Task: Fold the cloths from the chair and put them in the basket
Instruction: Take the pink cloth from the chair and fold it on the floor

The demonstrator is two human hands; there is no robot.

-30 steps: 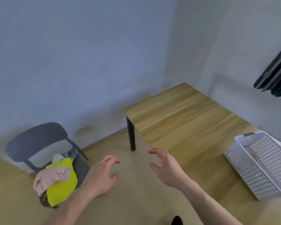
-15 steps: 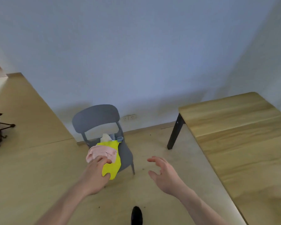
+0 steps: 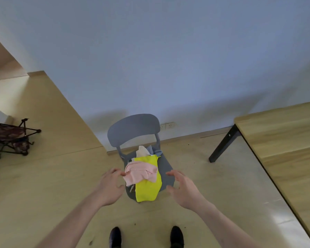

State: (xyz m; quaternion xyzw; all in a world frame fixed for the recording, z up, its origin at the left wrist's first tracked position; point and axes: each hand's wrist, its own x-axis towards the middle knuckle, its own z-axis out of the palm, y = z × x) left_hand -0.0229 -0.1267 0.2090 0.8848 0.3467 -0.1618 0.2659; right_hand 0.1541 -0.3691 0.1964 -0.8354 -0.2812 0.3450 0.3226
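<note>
Cloths (image 3: 143, 173) lie heaped on the seat of a grey chair (image 3: 133, 129) that stands on the floor against the wall, straight ahead of the person. A pink cloth (image 3: 140, 171) sits crumpled on top, over a yellow cloth (image 3: 148, 187) that hangs over the front edge of the seat. Behind these, a white cloth (image 3: 141, 151) and a bit of grey-blue fabric stick up near the backrest.

Both bare forearms reach forward and down, one on each side of the heap. The left hand (image 3: 110, 187) is open with its fingers (image 3: 118, 171) spread and curled, their tips just beside the left edge of the pink cloth; whether they touch it cannot be told. The right hand (image 3: 183, 188) is also open, fingers spread and bent, thumb low, palm turned toward the chair. It hovers by the right front corner of the seat, apart from the cloths. Neither hand holds anything.

Two dark shoes (image 3: 115, 237) show at the bottom edge, pointed at the chair. A wooden table (image 3: 283, 140) with a black leg stands to the right, and a folded dark stool (image 3: 9, 138) sits far left. The basket is out of view.
</note>
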